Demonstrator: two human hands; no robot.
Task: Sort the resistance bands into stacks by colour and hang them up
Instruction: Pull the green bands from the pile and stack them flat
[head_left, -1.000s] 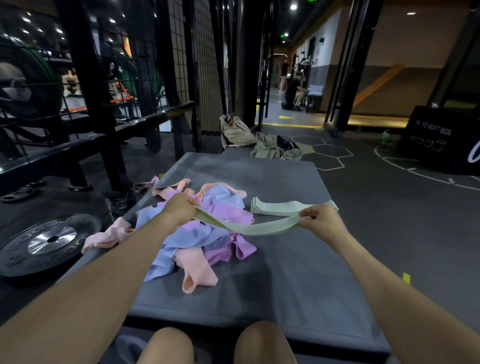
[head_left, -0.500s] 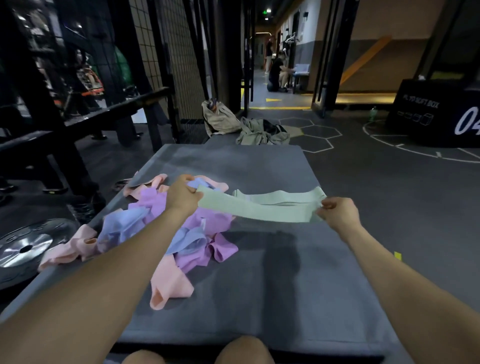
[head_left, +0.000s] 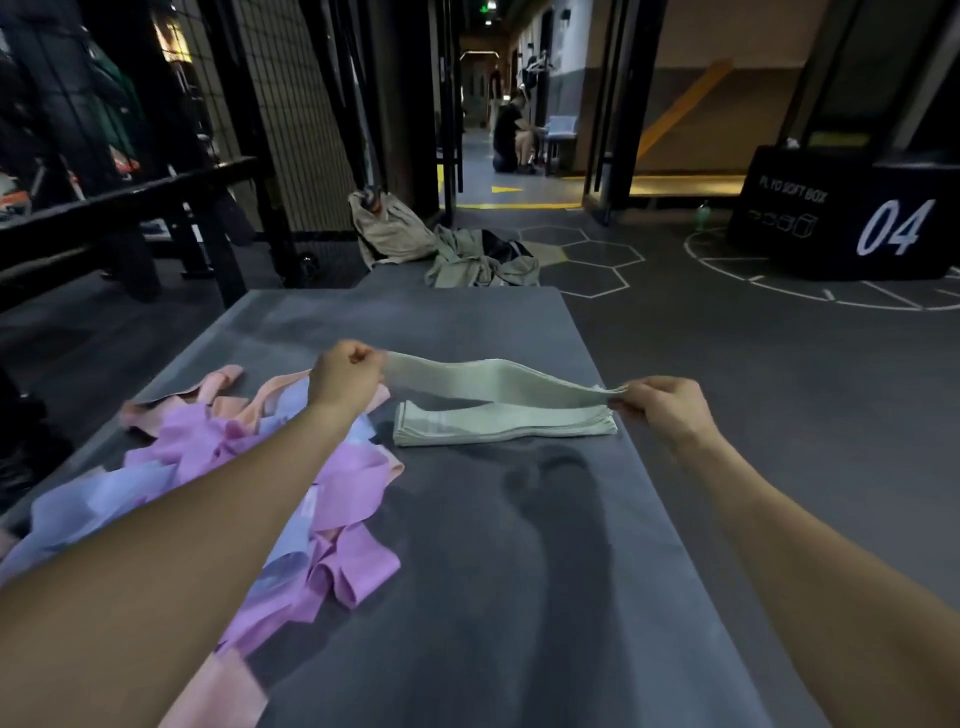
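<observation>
Left hand (head_left: 345, 375) and right hand (head_left: 662, 410) pinch the ends of a soft, light green band (head_left: 498, 379) above the centre-frame green stack (head_left: 498, 427).

L hand (head_left: 347, 375) & R hand (head_left: 667, 410) hold green band (head_left: 493, 382) above green stack (head_left: 498, 427).

A pale green resistance band (head_left: 498, 382) is stretched flat and slightly sagging, just above a neat stack of green bands (head_left: 504, 428) lying on the grey mat (head_left: 519, 571). To the left sprawls a tangled heap of unsorted bands (head_left: 322, 499) in lilac, light blue and peach-pink, overlapping one another, some reaching the mat's left edge.
</observation>
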